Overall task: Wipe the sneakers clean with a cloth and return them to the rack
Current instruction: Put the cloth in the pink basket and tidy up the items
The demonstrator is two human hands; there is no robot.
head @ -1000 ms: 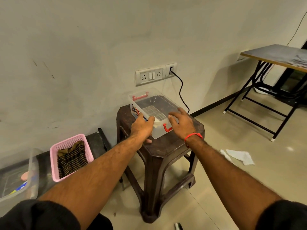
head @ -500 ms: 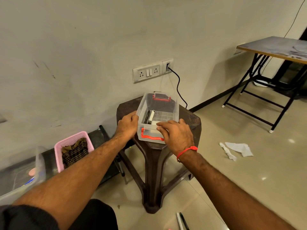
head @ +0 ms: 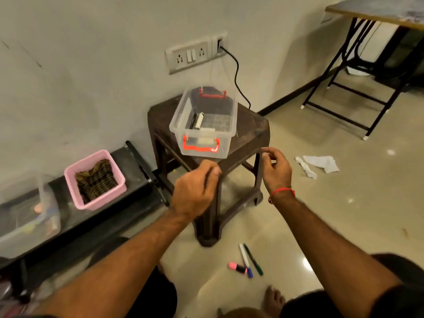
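My left hand and right hand hover in front of a dark plastic stool set against the wall, both clear of the transparent storage box that sits on its seat. The left hand's fingers are curled loosely toward the thumb and hold nothing that I can see; the right hand's fingers are half bent and spread, also empty, with a red thread around the wrist. The box has orange-red handles, stands without a lid, and holds a couple of markers in its left compartment. A black cable drops from the wall socket panel behind the stool. To the left, a pink basket with a dark striped cloth in it rests on a low black shelf, beside another clear bin. On the tiled floor near my bare foot lie three markers; crumpled white tissue lies to the right of the stool, and a folding table stands further right. No sneakers or shoe rack appear in view.
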